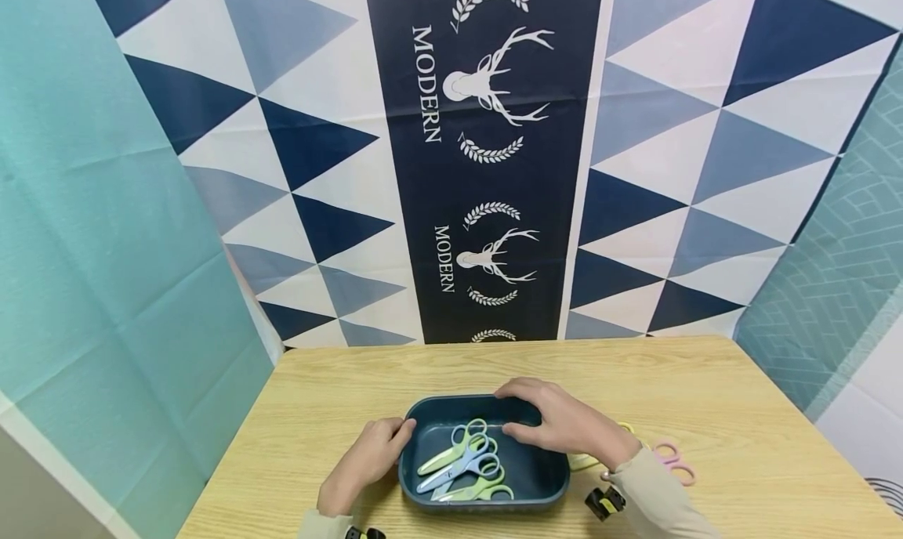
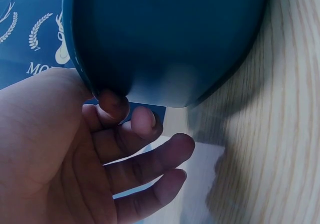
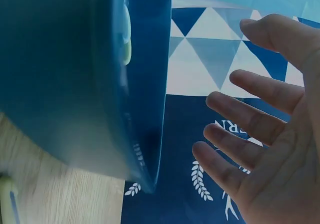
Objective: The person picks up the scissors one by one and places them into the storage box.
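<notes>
A dark teal rectangular bin stands on the table with several pairs of scissors in it, green and blue ones, heaped toward its left side. My left hand pinches the bin's left rim, thumb over the edge and index finger against the outer wall; its other fingers curl loosely below in the left wrist view. Over the bin's right part hovers my right hand, fingers spread and apart from the rim in the right wrist view, holding nothing.
Pink scissors lie on the wooden table right of the bin, partly behind the right sleeve. Yellow scissors beside them are mostly hidden by the right forearm. A patterned cloth hangs behind the table.
</notes>
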`<state>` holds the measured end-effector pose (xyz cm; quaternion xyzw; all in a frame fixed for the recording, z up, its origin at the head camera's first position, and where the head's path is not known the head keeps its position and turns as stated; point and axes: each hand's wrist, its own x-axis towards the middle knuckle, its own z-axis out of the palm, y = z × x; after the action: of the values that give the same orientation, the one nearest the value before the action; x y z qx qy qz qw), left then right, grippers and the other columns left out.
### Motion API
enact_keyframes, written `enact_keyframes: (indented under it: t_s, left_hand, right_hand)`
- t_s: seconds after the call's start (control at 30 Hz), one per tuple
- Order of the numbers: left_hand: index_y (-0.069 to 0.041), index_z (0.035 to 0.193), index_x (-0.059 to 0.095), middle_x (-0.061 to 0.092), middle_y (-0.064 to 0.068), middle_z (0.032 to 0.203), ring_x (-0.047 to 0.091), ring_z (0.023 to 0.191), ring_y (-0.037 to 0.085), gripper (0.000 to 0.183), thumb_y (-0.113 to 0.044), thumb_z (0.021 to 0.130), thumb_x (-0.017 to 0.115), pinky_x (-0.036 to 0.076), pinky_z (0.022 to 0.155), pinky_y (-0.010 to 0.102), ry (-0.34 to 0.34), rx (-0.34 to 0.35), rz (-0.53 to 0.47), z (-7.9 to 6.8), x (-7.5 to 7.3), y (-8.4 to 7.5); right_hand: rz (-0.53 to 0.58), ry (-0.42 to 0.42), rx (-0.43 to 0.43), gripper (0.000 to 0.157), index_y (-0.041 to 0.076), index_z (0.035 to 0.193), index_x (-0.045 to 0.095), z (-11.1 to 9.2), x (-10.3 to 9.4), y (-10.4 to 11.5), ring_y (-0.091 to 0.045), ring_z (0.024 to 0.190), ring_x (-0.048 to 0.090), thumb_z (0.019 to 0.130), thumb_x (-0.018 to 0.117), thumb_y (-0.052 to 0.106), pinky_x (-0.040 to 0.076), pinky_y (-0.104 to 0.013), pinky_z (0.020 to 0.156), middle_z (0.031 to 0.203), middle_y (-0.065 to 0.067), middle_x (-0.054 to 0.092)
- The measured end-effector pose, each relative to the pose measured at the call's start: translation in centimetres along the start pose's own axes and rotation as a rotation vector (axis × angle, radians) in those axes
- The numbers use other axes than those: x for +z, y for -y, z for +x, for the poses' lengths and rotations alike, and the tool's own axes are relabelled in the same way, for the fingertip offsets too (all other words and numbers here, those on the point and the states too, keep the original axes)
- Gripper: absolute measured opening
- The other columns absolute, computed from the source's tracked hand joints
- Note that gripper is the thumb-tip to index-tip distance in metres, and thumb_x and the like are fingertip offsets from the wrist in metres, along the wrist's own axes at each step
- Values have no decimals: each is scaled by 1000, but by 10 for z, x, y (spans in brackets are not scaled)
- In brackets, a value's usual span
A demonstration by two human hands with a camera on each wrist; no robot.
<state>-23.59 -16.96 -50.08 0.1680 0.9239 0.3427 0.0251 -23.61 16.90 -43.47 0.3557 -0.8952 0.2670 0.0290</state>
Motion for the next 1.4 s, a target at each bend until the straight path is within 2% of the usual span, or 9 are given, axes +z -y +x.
enact_keyframes:
  t_s: [0.2, 0.43, 0.57, 0.8, 0.93, 1.4]
  left_hand:
    - [-11, 77, 60, 50, -7, 64, 50, 59, 6, 43, -30, 112, 44, 43, 57, 23, -7, 7, 0, 0, 1, 1]
    - [-12, 75, 59, 50, -7, 63, 50, 58, 5, 44, -31, 112, 44, 43, 56, 23, -16, 17, -5, -1, 1, 1]
    - [-13, 74, 57, 50, -7, 63, 50, 57, 5, 44, -31, 112, 44, 43, 55, 23, -17, 16, -8, -1, 1, 1]
    - [-14, 74, 57, 50, -7, 62, 49, 56, 5, 44, -32, 112, 44, 42, 55, 23, -10, 4, -10, 0, 1, 2]
    - [-13, 74, 57, 50, -6, 63, 49, 57, 6, 45, -33, 112, 43, 42, 55, 23, -2, -4, -9, 0, 1, 3]
    - [-13, 75, 57, 48, -6, 64, 48, 58, 6, 46, -37, 112, 43, 41, 56, 23, -4, 2, 4, 1, 1, 3]
  right_hand:
    - [-39, -1, -2, 50, 13, 137, 61, -7, 0, -5, -39, 138, 52, 96, 69, 42, 45, -62, 107, 142, -11, 60]
    - [-66, -8, 5, 64, 13, 145, 55, -16, 2, -10, -48, 149, 35, 95, 69, 50, 40, -68, 108, 151, -11, 54]
    - [-102, -25, -1, 71, 14, 149, 51, -22, 2, -13, -48, 150, 33, 93, 71, 53, 39, -66, 110, 153, -14, 51]
    - [-107, -41, 59, 84, 19, 155, 44, -32, -4, -17, -46, 151, 30, 90, 69, 66, 40, -67, 108, 161, -15, 40]
    - [-112, -62, 63, 90, 18, 157, 42, -37, -7, -19, -47, 151, 31, 88, 67, 70, 41, -67, 108, 164, -15, 37]
    - [-73, -104, 99, 96, 27, 162, 30, -54, -20, -29, -45, 152, 29, 85, 75, 63, 40, -69, 107, 167, -13, 30]
